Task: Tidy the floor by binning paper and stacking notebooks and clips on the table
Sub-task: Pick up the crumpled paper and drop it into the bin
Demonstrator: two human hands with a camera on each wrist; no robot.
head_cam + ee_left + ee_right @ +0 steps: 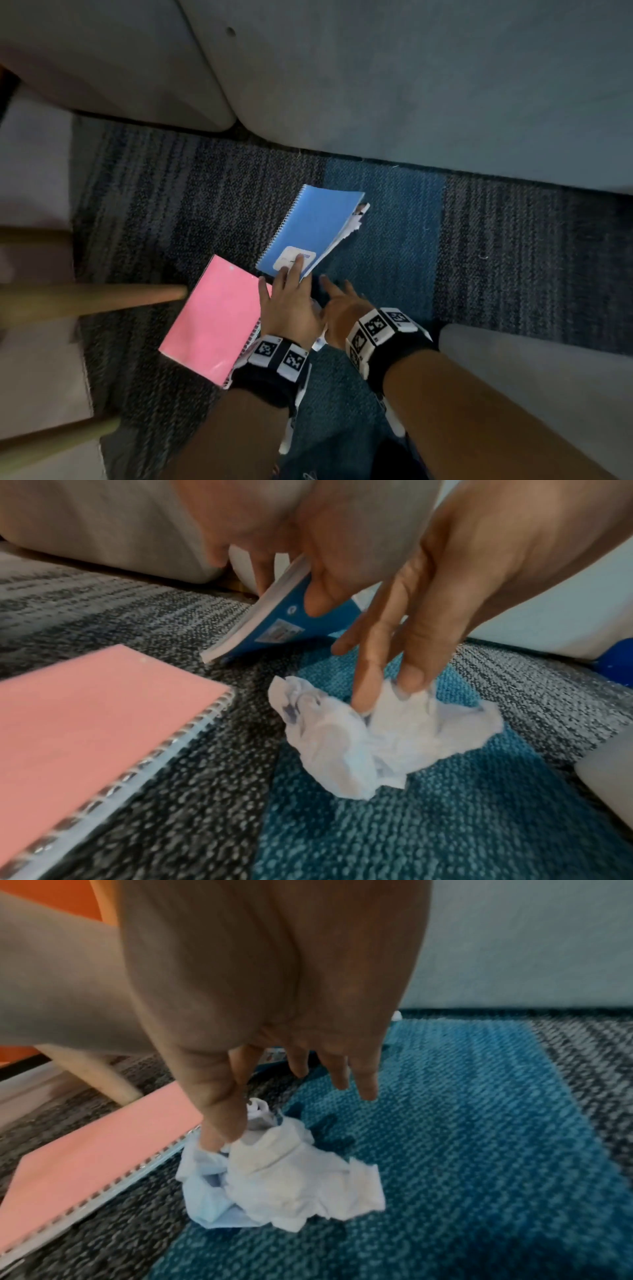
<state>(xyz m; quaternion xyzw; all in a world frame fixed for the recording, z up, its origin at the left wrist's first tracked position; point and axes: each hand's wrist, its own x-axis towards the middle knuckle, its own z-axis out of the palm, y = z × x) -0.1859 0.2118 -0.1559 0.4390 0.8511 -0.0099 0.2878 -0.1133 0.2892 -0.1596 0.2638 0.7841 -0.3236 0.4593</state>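
A blue spiral notebook is tilted up off the carpet, its far corner still down. My left hand pinches its near edge, thumb on the white label. Torn white sheets stick out of its far side. A pink spiral notebook lies flat to the left. Between my hands a crumpled white paper lies on the blue carpet tile. My right hand pinches its top with thumb and one finger, the other fingers straight.
Grey upholstered furniture runs along the back edge of the carpet. Wooden chair legs stand just left of the pink notebook. A pale furniture base sits at the right. Blue and grey carpet lies bare beyond the notebooks.
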